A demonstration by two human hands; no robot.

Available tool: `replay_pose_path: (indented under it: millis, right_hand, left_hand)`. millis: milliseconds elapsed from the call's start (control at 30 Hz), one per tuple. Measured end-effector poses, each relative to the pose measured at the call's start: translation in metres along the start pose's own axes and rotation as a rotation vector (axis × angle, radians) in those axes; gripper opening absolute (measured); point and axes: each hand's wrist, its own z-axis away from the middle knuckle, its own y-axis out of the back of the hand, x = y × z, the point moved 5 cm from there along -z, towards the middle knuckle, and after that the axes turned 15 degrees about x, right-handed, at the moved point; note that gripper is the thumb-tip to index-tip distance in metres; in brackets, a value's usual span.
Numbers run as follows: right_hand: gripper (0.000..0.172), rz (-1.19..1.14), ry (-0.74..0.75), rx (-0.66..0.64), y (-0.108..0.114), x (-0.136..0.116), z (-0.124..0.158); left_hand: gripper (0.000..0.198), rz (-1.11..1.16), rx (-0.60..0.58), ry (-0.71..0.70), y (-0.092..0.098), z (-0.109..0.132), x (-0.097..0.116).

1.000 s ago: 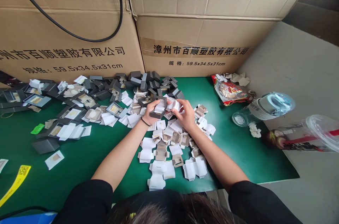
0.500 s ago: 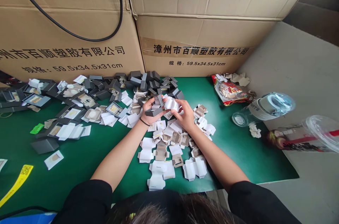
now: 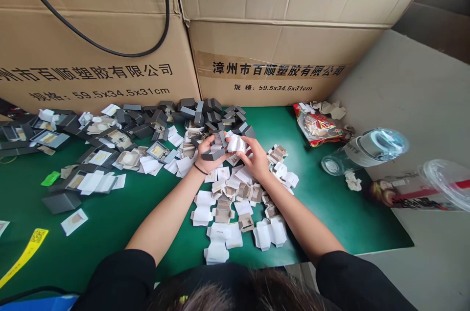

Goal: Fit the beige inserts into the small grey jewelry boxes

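In the middle of the green table, my left hand (image 3: 208, 156) is closed around a small dark grey box (image 3: 213, 155) whose open side shows a pale inside. Just to its right, my right hand (image 3: 256, 158) pinches a folded white card insert (image 3: 236, 144) between thumb and fingers. The insert is close against the box; whether they touch is hard to tell. Below both hands spreads a heap of loose white and brown card inserts (image 3: 223, 203). Behind them lies a pile of similar dark grey boxes (image 3: 198, 114).
Large cardboard cartons (image 3: 271, 56) wall off the back. More dark boxes (image 3: 62, 201) and card pieces lie left, near a yellow strip (image 3: 27, 252). A red snack bag (image 3: 316, 127), a clear bottle (image 3: 362, 152) and a plastic cup (image 3: 422, 188) stand or lie at right.
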Motion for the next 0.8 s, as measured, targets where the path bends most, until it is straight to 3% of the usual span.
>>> replay_pose_path:
  millis: [367, 800]
  right_hand:
    - [0.052, 0.151, -0.011, -0.084, -0.006, 0.01, 0.004]
    - [0.053, 0.028, 0.071, -0.167, -0.009, 0.0, 0.004]
  left_hand:
    - [0.033, -0.102, 0.033, -0.016, 0.008, -0.006, -0.003]
    - [0.032, -0.041, 0.114, -0.046, 0.002, 0.0, 0.002]
